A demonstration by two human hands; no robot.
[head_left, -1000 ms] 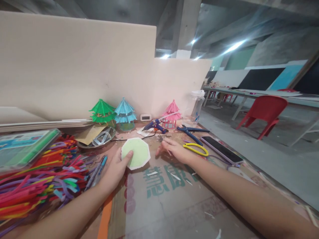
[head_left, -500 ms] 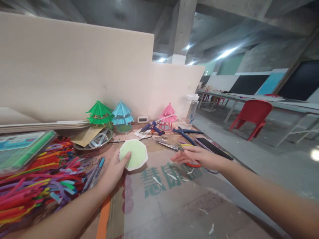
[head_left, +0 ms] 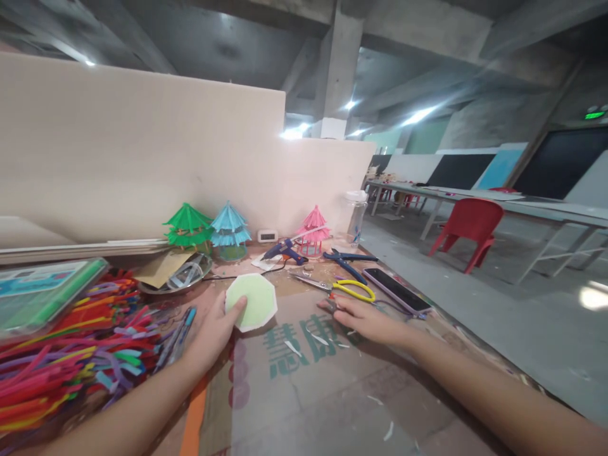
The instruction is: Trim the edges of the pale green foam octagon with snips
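My left hand (head_left: pixel 216 326) grips an octagonal piece (head_left: pixel 256 301), pale green with a white rim, its thumb pressed on top of the green face. My right hand (head_left: pixel 358 316) is low over the table with its fingers curled together. A small dark and red thing shows at its fingertips, too covered to name. Just beyond that hand lie scissors (head_left: pixel 354 290) with yellow handles. Thin white scraps (head_left: pixel 317 335) are scattered on the printed board (head_left: pixel 294 411) between my arms.
At the back stand small green (head_left: pixel 189 227), blue (head_left: pixel 230 231) and pink (head_left: pixel 314 229) pavilions, a glue gun (head_left: pixel 286 251) and a clear bottle (head_left: pixel 356 218). Blue-handled pliers (head_left: pixel 349 258) and a phone (head_left: pixel 396 291) lie right. Colourful pipe cleaners (head_left: pixel 80 354) and a plastic case (head_left: pixel 52 294) fill the left.
My right hand has moved down and nearer, away from the scissors, and their yellow handles are now uncovered. My left hand still holds the octagonal piece. The view has tilted slightly.
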